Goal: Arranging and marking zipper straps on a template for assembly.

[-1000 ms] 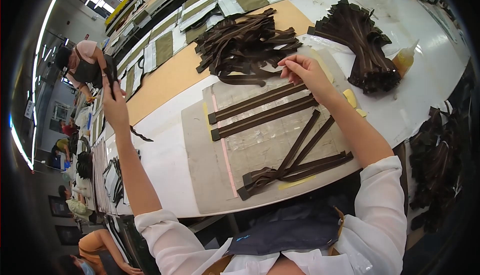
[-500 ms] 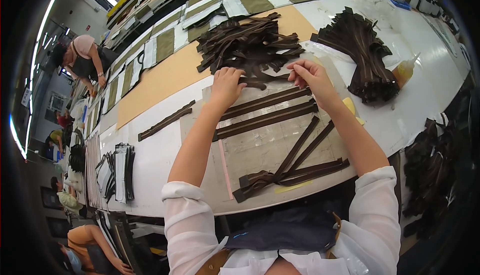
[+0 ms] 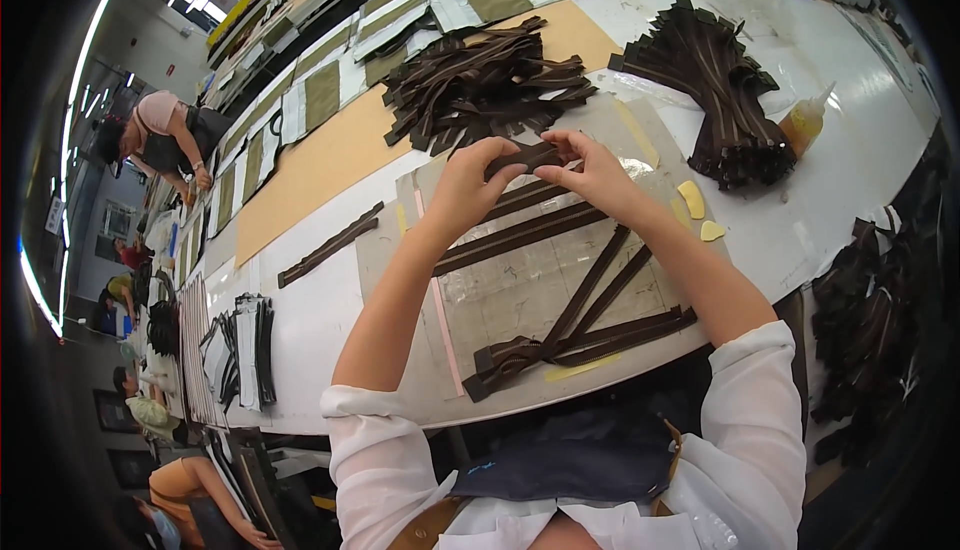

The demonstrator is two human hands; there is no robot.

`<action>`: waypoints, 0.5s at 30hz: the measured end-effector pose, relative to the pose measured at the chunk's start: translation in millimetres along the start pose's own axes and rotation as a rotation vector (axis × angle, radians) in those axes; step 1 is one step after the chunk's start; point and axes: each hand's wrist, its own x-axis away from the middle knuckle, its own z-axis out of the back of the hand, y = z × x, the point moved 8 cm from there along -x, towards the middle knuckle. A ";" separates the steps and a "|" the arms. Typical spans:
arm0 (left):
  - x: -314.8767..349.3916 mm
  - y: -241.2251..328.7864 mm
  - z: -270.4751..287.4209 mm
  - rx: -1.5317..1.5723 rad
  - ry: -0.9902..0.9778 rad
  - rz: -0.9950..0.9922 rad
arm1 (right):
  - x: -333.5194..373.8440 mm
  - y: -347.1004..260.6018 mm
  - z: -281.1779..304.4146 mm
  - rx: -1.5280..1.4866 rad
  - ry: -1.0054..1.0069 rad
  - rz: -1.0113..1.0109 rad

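Both hands pinch a short stretch of dark brown zipper (image 3: 535, 157) above the board, just in front of the loose zipper pile (image 3: 480, 80). My left hand (image 3: 470, 188) grips its left side with thumb and fingers. At its right side, my right hand (image 3: 592, 176) has thumb and fingertips closed on it. Beneath them, zippers (image 3: 525, 236) lie side by side across the grey-beige board (image 3: 500, 310), partly hidden by my hands. Nearer me, more zippers (image 3: 587, 286) cross one another, their ends gathered at the board's lower left. One zipper (image 3: 330, 244) lies apart on the left.
A tied zipper bundle (image 3: 712, 90) stands at the right beside a glue bottle (image 3: 803, 126). Yellow pieces (image 3: 690, 198) lie by the board. Olive-and-white panels (image 3: 322, 100) line the far table side. A co-worker (image 3: 165, 128) bends there. Dark bundles (image 3: 865, 330) hang at the right.
My hands have come together and now hold a zipper between them. Before, they were apart, at the pile's near edge. The whole view has shifted slightly.
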 end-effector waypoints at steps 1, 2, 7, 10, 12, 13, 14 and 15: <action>1.3 0.8 -1.5 -0.003 0.006 0.006 | -0.5 -4.3 1.0 -0.002 -0.008 0.002; 1.9 1.6 -5.0 0.083 -0.004 0.018 | 0.4 -2.5 2.8 -0.182 -0.059 -0.107; 3.8 -1.3 -19.4 0.216 -0.039 0.146 | 3.8 -22.1 -2.5 -0.114 -0.160 0.060; 11.6 -10.9 -22.2 0.283 -0.017 0.211 | 14.7 -39.6 -14.0 0.529 -0.081 0.260; 14.1 0.4 -22.5 0.211 -0.032 0.213 | 18.0 -30.4 -18.5 0.614 -0.096 0.303; 15.0 3.5 -23.4 0.198 -0.049 0.220 | 20.1 -27.7 -20.8 0.699 -0.108 0.346; 16.7 2.2 -21.7 0.195 -0.044 0.225 | 20.3 -27.7 -22.4 0.695 -0.113 0.350; 17.5 0.2 -20.7 0.143 -0.044 0.224 | 20.6 -28.6 -23.3 0.729 -0.099 0.364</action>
